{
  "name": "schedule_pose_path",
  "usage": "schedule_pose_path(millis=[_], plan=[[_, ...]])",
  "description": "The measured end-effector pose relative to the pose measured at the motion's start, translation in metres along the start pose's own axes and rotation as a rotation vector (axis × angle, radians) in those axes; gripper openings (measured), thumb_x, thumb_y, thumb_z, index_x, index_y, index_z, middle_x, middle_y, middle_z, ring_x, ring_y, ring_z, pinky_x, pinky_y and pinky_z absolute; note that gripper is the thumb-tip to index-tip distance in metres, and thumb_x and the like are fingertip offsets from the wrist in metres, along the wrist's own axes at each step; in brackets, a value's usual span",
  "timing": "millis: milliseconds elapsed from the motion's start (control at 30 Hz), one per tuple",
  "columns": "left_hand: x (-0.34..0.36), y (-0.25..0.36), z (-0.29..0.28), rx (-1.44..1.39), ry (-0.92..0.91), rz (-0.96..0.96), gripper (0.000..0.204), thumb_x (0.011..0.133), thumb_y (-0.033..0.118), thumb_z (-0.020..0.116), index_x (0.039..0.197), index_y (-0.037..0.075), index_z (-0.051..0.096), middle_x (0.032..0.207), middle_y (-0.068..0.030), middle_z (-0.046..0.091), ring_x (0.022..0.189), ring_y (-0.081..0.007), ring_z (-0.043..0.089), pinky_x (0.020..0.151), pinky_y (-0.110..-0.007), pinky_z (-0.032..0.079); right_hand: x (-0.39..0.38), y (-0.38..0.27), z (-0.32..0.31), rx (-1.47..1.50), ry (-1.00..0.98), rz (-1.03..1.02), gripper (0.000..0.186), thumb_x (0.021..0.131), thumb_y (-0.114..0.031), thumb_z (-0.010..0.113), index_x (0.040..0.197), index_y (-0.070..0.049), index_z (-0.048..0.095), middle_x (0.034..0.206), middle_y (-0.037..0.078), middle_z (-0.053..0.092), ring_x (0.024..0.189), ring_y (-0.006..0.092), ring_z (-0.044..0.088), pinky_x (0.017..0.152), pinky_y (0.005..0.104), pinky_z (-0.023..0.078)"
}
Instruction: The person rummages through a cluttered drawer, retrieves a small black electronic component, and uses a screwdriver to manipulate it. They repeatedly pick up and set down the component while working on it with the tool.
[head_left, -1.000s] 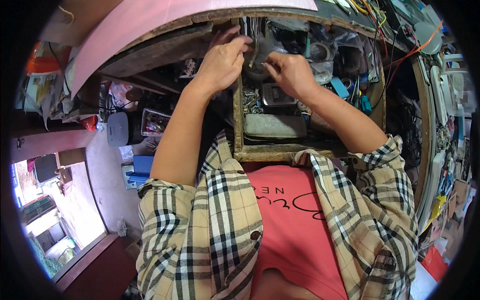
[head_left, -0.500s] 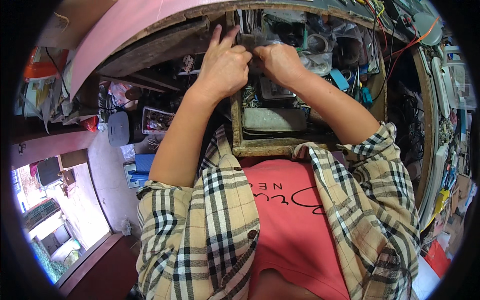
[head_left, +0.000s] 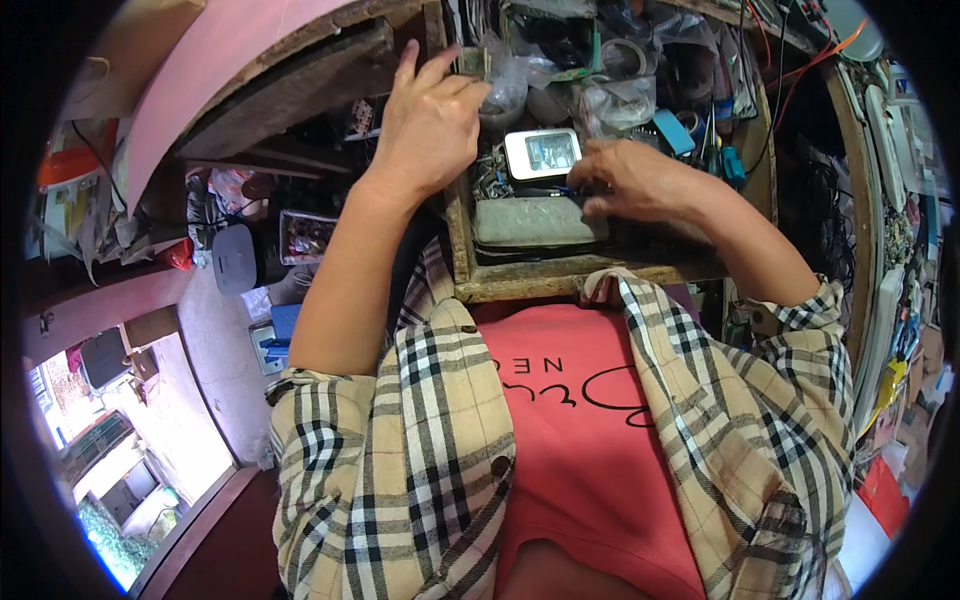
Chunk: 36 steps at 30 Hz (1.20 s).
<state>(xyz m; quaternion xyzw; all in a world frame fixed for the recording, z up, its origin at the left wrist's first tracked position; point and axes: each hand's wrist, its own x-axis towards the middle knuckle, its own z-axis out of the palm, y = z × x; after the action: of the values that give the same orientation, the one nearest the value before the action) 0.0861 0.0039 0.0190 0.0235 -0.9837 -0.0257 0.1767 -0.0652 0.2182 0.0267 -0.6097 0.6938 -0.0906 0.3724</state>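
Observation:
My left hand (head_left: 430,130) is raised over the left wall of an open wooden drawer (head_left: 530,283). Two fingers point upward and the others close at the edge of a small clear plastic bag (head_left: 507,84). My right hand (head_left: 645,180) hangs over the drawer's contents with bent, parted fingers, their tips partly hidden. Nothing shows in its grip. Just left of it lies a white-rimmed tin with a clear window (head_left: 543,154). Under its lower fingers sits a worn grey-green oblong case (head_left: 535,222).
Small metal parts (head_left: 488,180) fill the drawer's left side. Farther back are tape rolls (head_left: 625,60), plastic bags and a light-blue box (head_left: 673,131). Teal-handled tools (head_left: 732,163) stand at the right. A pink tabletop (head_left: 215,70) overhangs the left; orange wires (head_left: 825,55) cross the far right.
My hands have parted. The right one moved right and nearer me, over the drawer's contents, uncovering the windowed tin. My left hand shifted slightly left.

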Motion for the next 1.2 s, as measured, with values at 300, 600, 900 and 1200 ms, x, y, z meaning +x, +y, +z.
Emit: schedule_pose_path(millis=[300, 600, 900, 1200], plan=[[0.0, 0.007, -0.026, -0.088, 0.166, -0.071, 0.027, 0.082, 0.005, 0.056, 0.107, 0.007, 0.068, 0.104, -0.0089, 0.069, 0.118, -0.028, 0.055, 0.112, -0.05, 0.027, -0.009, -0.01, 0.039, -0.207, 0.13, -0.13, 0.054, 0.07, -0.025, 0.079, 0.11, 0.001, 0.056, 0.109, 0.019, 0.055, 0.104, 0.0365, 0.056, 0.091, 0.0435, 0.045], [-0.039, 0.014, -0.037, -0.215, 0.27, -0.229, 0.023, 0.082, 0.003, 0.057, 0.102, 0.004, 0.069, 0.098, -0.0109, 0.069, 0.105, -0.0301, 0.061, 0.105, -0.05, 0.036, -0.016, -0.016, 0.016, -0.077, 0.056, -0.114, 0.048, 0.066, -0.024, 0.073, 0.102, 0.003, 0.058, 0.1, 0.021, 0.057, 0.092, 0.0397, 0.059, 0.082, 0.0454, 0.049], [-0.051, 0.018, -0.055, -0.261, 0.286, -0.294, 0.024, 0.079, -0.002, 0.057, 0.1, 0.002, 0.068, 0.095, -0.0174, 0.067, 0.096, -0.0323, 0.064, 0.098, -0.045, 0.045, -0.066, 0.014, -0.042, 0.04, 0.496, 0.124, 0.059, 0.069, -0.029, 0.07, 0.115, 0.005, 0.06, 0.097, 0.017, 0.06, 0.086, 0.029, 0.061, 0.08, 0.0376, 0.049], [-0.041, 0.05, -0.066, -0.394, -0.07, -0.08, 0.031, 0.067, -0.013, 0.053, 0.093, 0.001, 0.065, 0.095, -0.0136, 0.068, 0.096, -0.0314, 0.065, 0.092, -0.041, 0.049, -0.087, 0.034, -0.036, 0.083, 0.588, 0.298, 0.061, 0.069, -0.032, 0.07, 0.118, 0.002, 0.058, 0.101, 0.015, 0.06, 0.089, 0.0276, 0.059, 0.08, 0.0368, 0.046]])
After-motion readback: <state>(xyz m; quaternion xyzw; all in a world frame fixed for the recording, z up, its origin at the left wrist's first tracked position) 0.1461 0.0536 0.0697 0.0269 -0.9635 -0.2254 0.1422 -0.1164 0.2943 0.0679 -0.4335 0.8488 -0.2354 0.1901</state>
